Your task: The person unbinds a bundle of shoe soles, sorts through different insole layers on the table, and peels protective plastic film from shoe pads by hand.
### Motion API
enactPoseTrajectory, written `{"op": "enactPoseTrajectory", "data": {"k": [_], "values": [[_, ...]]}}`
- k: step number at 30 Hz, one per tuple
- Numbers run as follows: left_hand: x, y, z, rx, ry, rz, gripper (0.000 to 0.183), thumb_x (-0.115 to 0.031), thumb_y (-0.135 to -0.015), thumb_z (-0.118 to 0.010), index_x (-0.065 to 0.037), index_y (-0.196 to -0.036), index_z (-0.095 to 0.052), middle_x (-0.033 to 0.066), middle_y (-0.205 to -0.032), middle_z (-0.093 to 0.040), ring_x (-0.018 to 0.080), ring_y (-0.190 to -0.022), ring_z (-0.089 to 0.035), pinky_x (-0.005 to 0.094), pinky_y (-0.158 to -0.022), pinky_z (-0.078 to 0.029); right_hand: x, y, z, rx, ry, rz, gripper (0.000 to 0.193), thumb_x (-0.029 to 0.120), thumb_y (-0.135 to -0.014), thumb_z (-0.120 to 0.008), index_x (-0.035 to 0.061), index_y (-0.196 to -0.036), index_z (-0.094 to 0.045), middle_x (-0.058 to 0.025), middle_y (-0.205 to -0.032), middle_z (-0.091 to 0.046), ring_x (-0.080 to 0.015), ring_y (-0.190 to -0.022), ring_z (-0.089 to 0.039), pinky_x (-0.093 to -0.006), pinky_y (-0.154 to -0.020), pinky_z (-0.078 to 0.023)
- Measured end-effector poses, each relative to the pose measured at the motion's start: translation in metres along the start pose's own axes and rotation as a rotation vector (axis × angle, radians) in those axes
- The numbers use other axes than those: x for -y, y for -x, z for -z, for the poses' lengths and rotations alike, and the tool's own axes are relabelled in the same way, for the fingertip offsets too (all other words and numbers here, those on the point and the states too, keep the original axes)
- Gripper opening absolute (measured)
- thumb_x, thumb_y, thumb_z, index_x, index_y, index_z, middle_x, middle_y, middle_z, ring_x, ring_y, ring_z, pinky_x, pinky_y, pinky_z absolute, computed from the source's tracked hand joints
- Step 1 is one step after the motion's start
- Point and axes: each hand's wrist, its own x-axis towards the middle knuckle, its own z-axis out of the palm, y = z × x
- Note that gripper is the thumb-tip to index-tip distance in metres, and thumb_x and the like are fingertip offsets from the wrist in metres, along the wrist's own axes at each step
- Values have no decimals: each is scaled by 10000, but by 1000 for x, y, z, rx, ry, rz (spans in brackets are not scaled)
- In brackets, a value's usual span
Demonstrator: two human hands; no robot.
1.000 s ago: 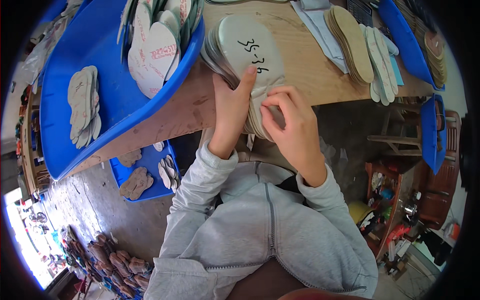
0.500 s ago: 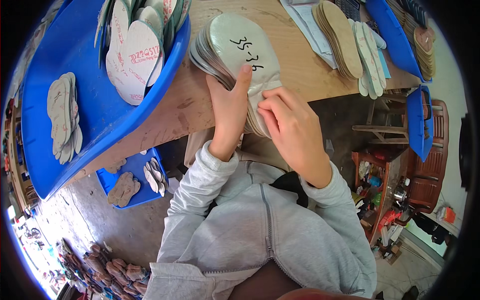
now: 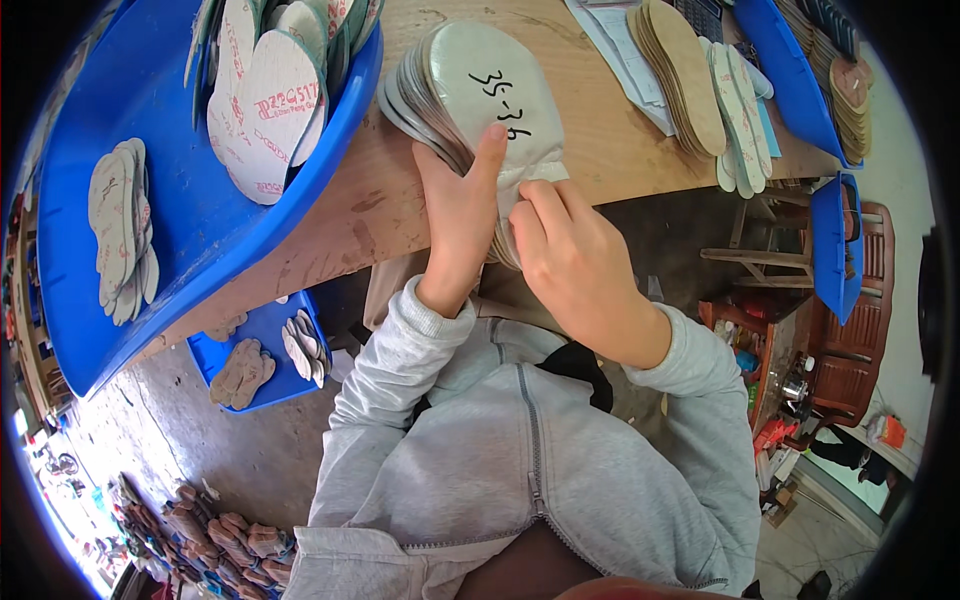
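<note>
Right hand point(image 3: 585, 270) turned inward, closed against insole stack point(image 3: 490, 75), left hand point(image 3: 458, 210) gripping it, insoles point(image 3: 262, 120) in blue bin point(image 3: 195, 195)

The left forearm point(image 3: 385, 370) angled up and inward, the left hand point(image 3: 460, 215) clasped firmly, its thumb point(image 3: 491, 150) stretched upward, other fingers hidden. The right forearm point(image 3: 705, 400) slanted inward, the right hand point(image 3: 575, 255) close beside, back facing up, fingers curled.
</note>
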Motion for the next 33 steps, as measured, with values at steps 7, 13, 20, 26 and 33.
{"op": "enactPoseTrajectory", "data": {"k": [7, 13, 20, 26, 33], "values": [[0, -6, 10, 81, -53, -26, 670, -261, -865, -702, 126, -1259, -324, 212, -1233, -484, 240, -1133, -485, 329, -973, -397, -18, -3, -4, -47, -402, -132, 157, 24, -711, -664, 4, -824, -557, -90, -903, -525, -251, -793, -536, -329, -690, -484], [-8, -8, 18, 152, -120, 52, 616, -247, -908, -642, 123, -1273, -311, 207, -1194, -516, 247, -1092, -521, 338, -937, -429, -17, -7, 4, -27, -578, -252, 236, 116, -748, -731, 21, -862, -547, -86, -909, -525, -281, -807, -535, -378, -714, -455], [-7, 0, 7, 209, -119, -41, 494, -119, -932, -575, 65, -1310, -316, 180, -1200, -520, 237, -1090, -528, 342, -936, -430, -31, -8, 10, 103, -640, -389, 289, 168, -758, -748, 26, -908, -546, -99, -921, -510, -265, -815, -548, -349, -713, -459], [2, -2, 11, 210, -120, -106, 516, -55, -914, -564, 77, -1332, -291, 196, -1247, -487, 261, -1152, -497, 348, -985, -395, -44, -7, 4, 135, -898, -493, 241, 191, -813, -711, 14, -851, -552, -82, -910, -511, -215, -776, -548, -311, -706, -467], [5, -2, 12, 216, -126, -138, 501, 16, -909, -495, 70, -1353, -269, 198, -1267, -466, 272, -1181, -480, 346, -1009, -372, -40, -11, 5, 203, -744, -530, 202, 180, -833, -685, 9, -853, -580, -94, -899, -532, -210, -758, -554, -305, -699, -465]]}}
